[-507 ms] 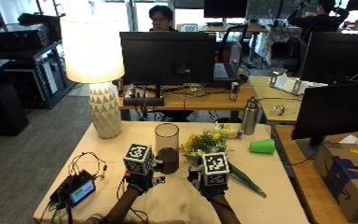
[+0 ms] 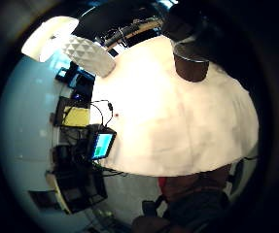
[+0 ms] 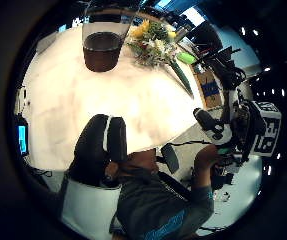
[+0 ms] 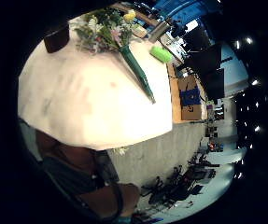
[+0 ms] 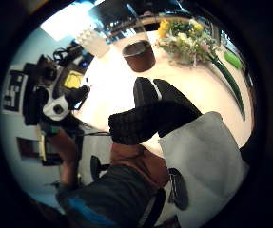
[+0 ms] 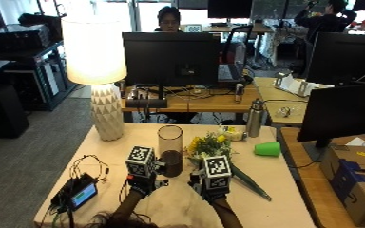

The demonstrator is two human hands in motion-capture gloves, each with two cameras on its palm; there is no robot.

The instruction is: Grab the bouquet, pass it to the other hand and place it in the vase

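Outside view: the bouquet (image 6: 213,146) lies flat on the pale table (image 6: 106,156), blooms toward the far side, its green wrapped stem (image 6: 249,181) running to the near right. The vase (image 6: 170,150), a tall clear glass with dark fill at the bottom, stands upright just left of the blooms.
Hands, outside view: the left hand (image 6: 141,184) hovers near the vase's near-left side; the right hand (image 6: 213,190) sits just near of the blooms, left of the stem. Neither shows contact with the bouquet, and the fingers cannot be told here.
Other things, outside view: a lit lamp (image 6: 100,71) stands at the far left corner, a green cup (image 6: 268,148) lies right of the bouquet, a small screen device (image 6: 78,194) rests at the near left edge.
Left little finger side palm view: the vase base (image 2: 191,68) stands on bare table, the lamp foot (image 2: 88,56) beyond it, the screen device (image 2: 101,144) at the table edge.
Left thumb side palm view: black gloved fingers (image 3: 100,145) lie fairly straight over the table, grasping nothing; vase (image 3: 103,47) and bouquet (image 3: 155,42) are apart from them on the far side.
Right little finger side palm view: the bouquet (image 4: 108,30) and its stem (image 4: 138,74) lie on the table, nothing touching them.
Right thumb side palm view: black gloved fingers (image 5: 150,114) extend slackly, empty; the bouquet (image 5: 188,42) lies beyond them, beside the vase (image 5: 138,54).
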